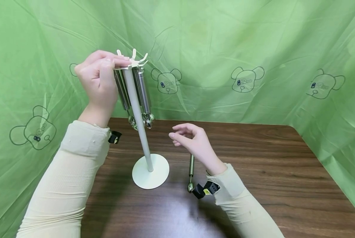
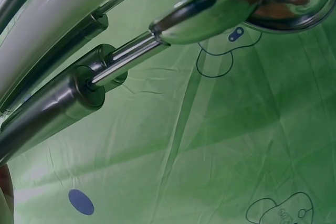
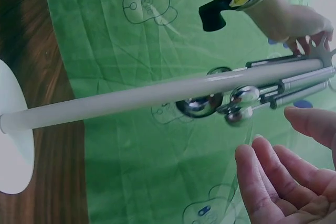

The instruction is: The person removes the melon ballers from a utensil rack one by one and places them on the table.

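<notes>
A white utensil stand (image 1: 135,112) has a round base (image 1: 141,180) on the table and several hooks at its top. Around its pole hang several shiny metal utensils (image 1: 144,89), handles up and rounded bowls down. My left hand (image 1: 98,72) grips the hooked top. In the left wrist view, a spoon-like bowl (image 2: 210,17) and a handle (image 2: 58,103) show close up. Relaxed and holding nothing, my right hand (image 1: 192,137) hovers right of the pole, its fingers (image 3: 257,177) apart from the utensils. Below it, another metal utensil (image 1: 191,167) lies on the table, partly hidden by the hand.
The dark wooden table (image 1: 272,165) extends to the right of the stand. A green curtain (image 1: 207,43) with bear-head drawings surrounds its back and sides. Black wrist cameras sit on both sleeves; the right one (image 1: 205,190) is close to the lying utensil.
</notes>
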